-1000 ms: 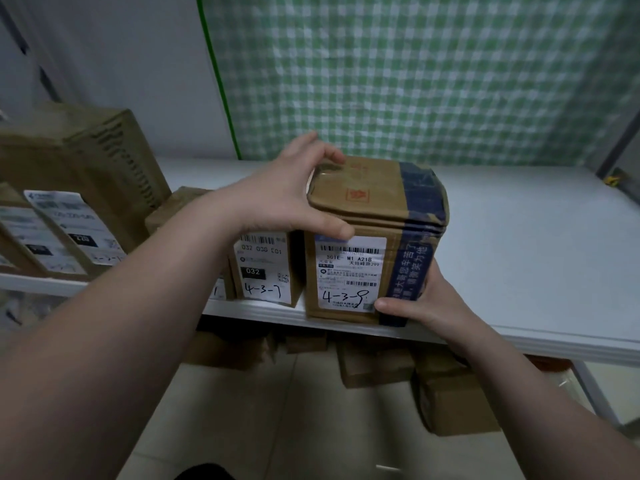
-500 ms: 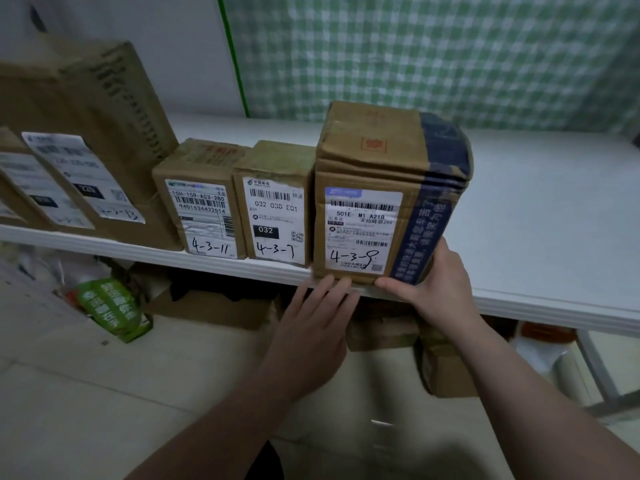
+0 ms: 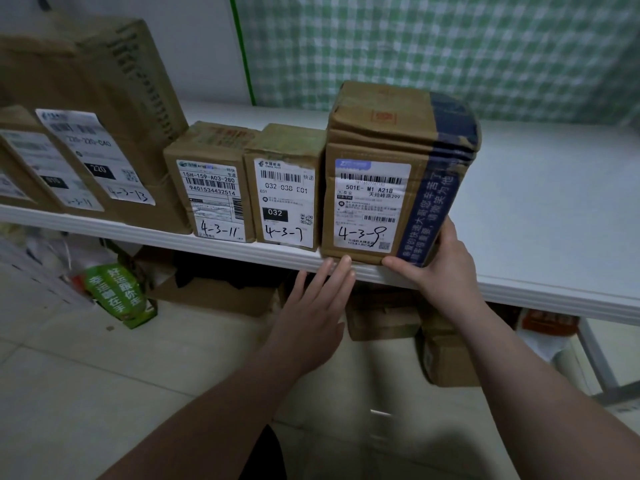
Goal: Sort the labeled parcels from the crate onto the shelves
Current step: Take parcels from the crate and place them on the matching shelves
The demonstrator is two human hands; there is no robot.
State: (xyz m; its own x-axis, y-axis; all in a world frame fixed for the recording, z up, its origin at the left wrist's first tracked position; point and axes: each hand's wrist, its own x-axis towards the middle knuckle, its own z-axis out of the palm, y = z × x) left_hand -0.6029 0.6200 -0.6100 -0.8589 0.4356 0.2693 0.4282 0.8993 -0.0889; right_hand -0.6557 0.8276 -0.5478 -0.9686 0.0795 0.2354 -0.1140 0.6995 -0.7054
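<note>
Across the view from nine to three o'clock, a white shelf (image 3: 536, 202) is carrying a row of cartons. At ten o'clock a big carton marked 4-3-13 (image 3: 114, 81) is standing. Near centre, the parcel marked 4-3-9 (image 3: 384, 140) is standing upright at the shelf's front edge, touching the 4-3-7 parcel (image 3: 285, 188) at its nine o'clock side. The right hand (image 3: 446, 271) is gripping its four o'clock corner, thumb on the front. The left hand (image 3: 311, 320) is touching the shelf edge at the parcel's six o'clock, fingers straight and together.

A green checked cloth (image 3: 450, 46) is hanging beside the white wall (image 3: 194, 46). A green printed bag (image 3: 116, 292) is lying on the pale tiled floor (image 3: 69, 393).
</note>
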